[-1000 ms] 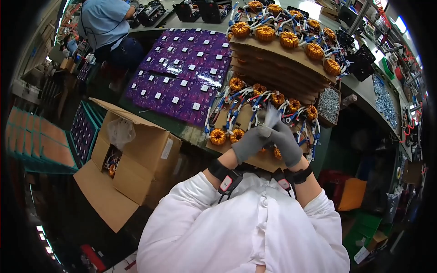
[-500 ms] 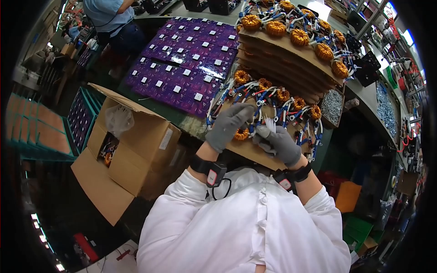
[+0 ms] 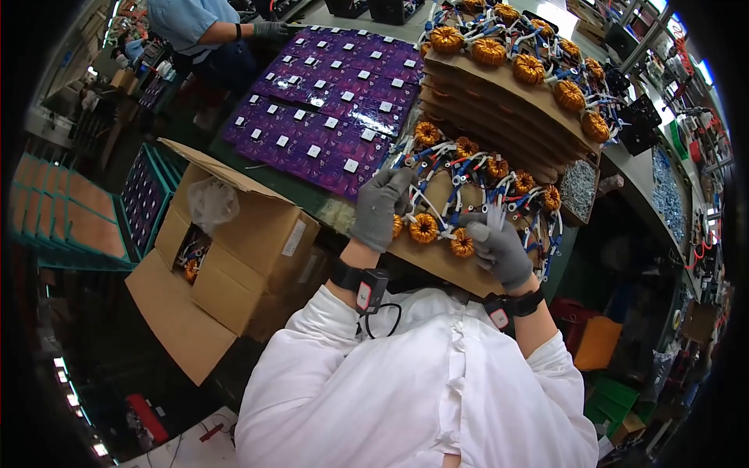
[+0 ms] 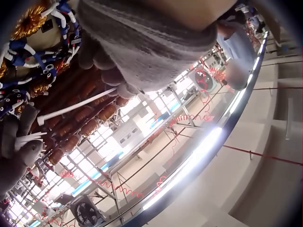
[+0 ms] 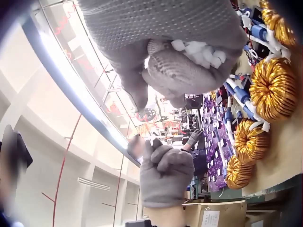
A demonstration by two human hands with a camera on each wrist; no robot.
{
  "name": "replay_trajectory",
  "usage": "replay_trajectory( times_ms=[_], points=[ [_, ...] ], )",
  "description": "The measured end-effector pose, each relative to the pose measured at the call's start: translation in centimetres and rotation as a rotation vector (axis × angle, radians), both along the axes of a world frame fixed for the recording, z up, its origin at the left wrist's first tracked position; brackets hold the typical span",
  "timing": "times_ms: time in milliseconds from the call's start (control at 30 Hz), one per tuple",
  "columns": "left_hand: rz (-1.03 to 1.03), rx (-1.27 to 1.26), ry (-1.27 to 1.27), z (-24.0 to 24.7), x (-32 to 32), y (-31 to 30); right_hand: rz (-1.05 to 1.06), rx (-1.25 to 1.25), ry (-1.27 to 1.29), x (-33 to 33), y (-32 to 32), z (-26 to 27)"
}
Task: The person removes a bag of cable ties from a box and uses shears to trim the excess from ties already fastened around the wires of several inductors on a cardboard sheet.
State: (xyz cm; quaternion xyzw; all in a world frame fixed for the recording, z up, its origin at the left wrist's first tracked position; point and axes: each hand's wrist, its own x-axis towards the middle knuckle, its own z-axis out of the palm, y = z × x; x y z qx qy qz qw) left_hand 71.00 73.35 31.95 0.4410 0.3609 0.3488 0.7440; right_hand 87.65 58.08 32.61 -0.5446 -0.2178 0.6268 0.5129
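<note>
My left hand, in a grey glove, is raised over the left part of a cardboard sheet. Its fingertips pinch a single white cable tie, which stretches toward the other hand in the left wrist view. A bundle of white cable ties is gripped in my gloved right hand; their blocky ends stick out of the curled fingers in the right wrist view. Below both hands lie copper-wound ring coils with blue, white and red leads ending in ring terminals.
Behind stands a stack of cardboard layers topped with more coils. Purple circuit boards cover the table at left. A box of small metal parts sits at right, an open carton at lower left. Another person works across the table.
My hands were together over the coils; the left has drawn away to the left with a cable tie, while the right keeps the bundle. The other person's gloved hand now reaches beside the purple boards.
</note>
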Motion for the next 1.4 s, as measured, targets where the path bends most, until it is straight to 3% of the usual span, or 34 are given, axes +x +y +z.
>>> replay_trajectory(
  times_ms=[67,133,233,300,433,500,533,600,733,867,933,967,1000,1067,1100,1167,1200,1267,1333,1400],
  points=[
    [-0.039,0.056,0.029,-0.5,-0.3,-0.1,-0.161,0.034,0.248,0.4,-0.1,-0.3],
    [-0.172,0.003,0.122,-0.2,-0.1,-0.8,-0.143,0.047,0.246,-0.4,0.8,1.0],
    [-0.246,0.028,0.143,-0.4,0.4,-1.7,0.108,-0.039,-0.092,-1.6,2.1,1.2],
    [-0.32,0.026,0.133,-0.7,0.2,-1.4,0.078,0.0,-0.099,-1.6,2.3,0.5],
    [-0.231,0.199,0.084,-3.8,0.2,-1.0,-0.123,0.061,-0.002,1.1,1.2,0.7],
    [-0.448,1.296,0.77,-4.5,0.2,-0.9,-0.286,0.095,0.085,3.2,0.8,-0.8],
    [-0.449,1.294,0.768,-5.2,0.3,-1.2,-0.343,0.097,0.135,3.9,0.6,-1.3],
    [-0.684,1.42,0.963,-6.0,0.7,-1.7,-0.354,0.105,0.088,4.2,0.2,-1.3],
    [-0.814,1.392,1.074,-6.0,0.9,-2.1,-0.356,0.069,-0.024,3.1,-0.2,-1.4],
    [-0.732,1.409,0.991,-5.8,0.0,-1.9,-0.331,-0.043,-0.213,2.4,-0.3,-2.5],
    [-0.617,1.272,0.727,-6.2,-0.5,-0.7,-0.275,-0.05,-0.223,2.6,-0.3,-2.7],
    [-0.418,1.133,0.645,-6.3,-0.7,-0.2,-0.257,-0.04,-0.251,2.8,-0.1,-2.7],
    [-0.419,1.136,0.645,-6.8,-0.9,0.8,-0.26,-0.038,-0.25,2.9,0.3,-2.4],
    [-0.07,0.62,0.766,-8.2,-1.0,2.9,-0.203,-0.025,-0.368,2.8,1.7,-1.5],
    [-0.071,0.62,0.769,-9.0,-0.7,3.8,-0.202,-0.025,-0.365,2.6,2.7,-1.5],
    [-0.346,0.771,1.132,-10.0,0.3,5.0,-0.071,-0.024,-0.437,1.9,5.1,-1.6],
    [-0.34,0.769,1.133,-9.7,0.9,5.5,-0.066,-0.021,-0.439,1.5,6.5,-1.8],
    [-0.662,0.401,0.913,-8.9,2.1,6.1,0.009,-0.007,-0.475,0.4,9.2,-2.7],
    [-0.639,0.316,0.856,-9.3,2.1,6.4,0.059,-0.031,-0.572,-0.4,11.6,-3.5],
    [-0.565,0.004,0.676,-7.5,1.5,5.8,0.112,-0.056,-0.665,-0.7,13.2,-5.4]
  ],
)
